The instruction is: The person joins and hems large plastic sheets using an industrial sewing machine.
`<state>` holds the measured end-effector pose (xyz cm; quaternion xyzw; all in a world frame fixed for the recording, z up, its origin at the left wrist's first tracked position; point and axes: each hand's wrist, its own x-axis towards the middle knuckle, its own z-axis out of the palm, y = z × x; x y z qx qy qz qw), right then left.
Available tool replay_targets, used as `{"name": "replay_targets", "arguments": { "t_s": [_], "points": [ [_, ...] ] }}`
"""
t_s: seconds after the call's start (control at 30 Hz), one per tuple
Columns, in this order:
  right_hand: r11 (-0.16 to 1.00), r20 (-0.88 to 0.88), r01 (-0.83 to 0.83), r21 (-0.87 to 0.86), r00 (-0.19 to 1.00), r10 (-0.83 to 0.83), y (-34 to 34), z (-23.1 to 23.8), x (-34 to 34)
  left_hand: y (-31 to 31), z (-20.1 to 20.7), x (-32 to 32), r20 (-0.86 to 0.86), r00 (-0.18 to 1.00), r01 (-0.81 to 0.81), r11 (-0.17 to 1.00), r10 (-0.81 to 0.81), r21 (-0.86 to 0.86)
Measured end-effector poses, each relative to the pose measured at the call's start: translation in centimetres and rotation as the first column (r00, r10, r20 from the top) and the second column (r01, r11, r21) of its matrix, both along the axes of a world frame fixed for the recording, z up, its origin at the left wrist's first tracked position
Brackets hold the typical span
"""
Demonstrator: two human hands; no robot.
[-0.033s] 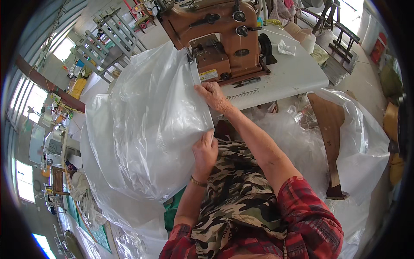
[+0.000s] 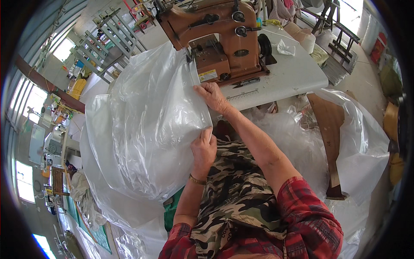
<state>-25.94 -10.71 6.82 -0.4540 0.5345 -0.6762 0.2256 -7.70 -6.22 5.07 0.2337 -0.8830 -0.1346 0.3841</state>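
A large translucent plastic sheet point(image 2: 142, 125) lies in folds over the left side of the work table, its right edge running up under the needle end of a brown sewing machine point(image 2: 241, 52). My right hand point(image 2: 211, 97) pinches that edge just below the machine, fingers closed on it. Lower down, close to my body, my left hand point(image 2: 204, 149) grips the same edge with bent fingers. Between the two hands the edge is drawn fairly straight. The fingertips of both hands are partly hidden by the plastic.
Small thread snips point(image 2: 246, 82) lie on the table point(image 2: 284, 73) beside the machine, near a printed ruler scale. A crumpled white scrap point(image 2: 286, 47) rests farther right. More clear plastic point(image 2: 362, 146) and a brown board point(image 2: 327, 129) are at my right. A metal rack point(image 2: 110, 47) stands behind left.
Almost nothing differs. Both hands and the held edge have shifted very slightly; the grips stay the same.
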Motion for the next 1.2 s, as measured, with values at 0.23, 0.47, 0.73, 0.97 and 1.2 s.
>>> {"name": "replay_targets", "arguments": {
  "t_s": [0.23,0.47,0.73,0.97,1.2],
  "points": [
    [0.998,-0.069,0.06,-0.003,0.996,-0.06,-0.4,0.0,-0.5,-4.2,2.7,-4.6,-0.058,0.997,-0.043,0.999,0.041,-0.029],
    [0.997,0.128,-0.019,-0.074,0.991,0.029,-1.1,0.0,-0.8,-8.6,4.9,-8.8,-0.119,0.988,-0.111,0.991,0.102,-0.071],
    [0.991,0.128,-0.04,-0.126,0.99,0.057,-1.3,-0.3,-1.2,-9.4,6.9,-7.7,-0.056,0.998,-0.025,0.999,0.028,0.042],
    [0.985,0.287,-0.141,-0.098,0.944,0.164,-0.3,0.0,-1.0,-12.7,12.3,2.7,0.19,0.975,-0.08,0.982,0.112,-0.17],
    [0.826,0.585,-0.544,-0.148,0.625,0.517,2.6,-0.6,3.8,-20.1,6.2,7.8,0.338,0.906,-0.208,0.963,0.255,-0.17]
  ]
}}
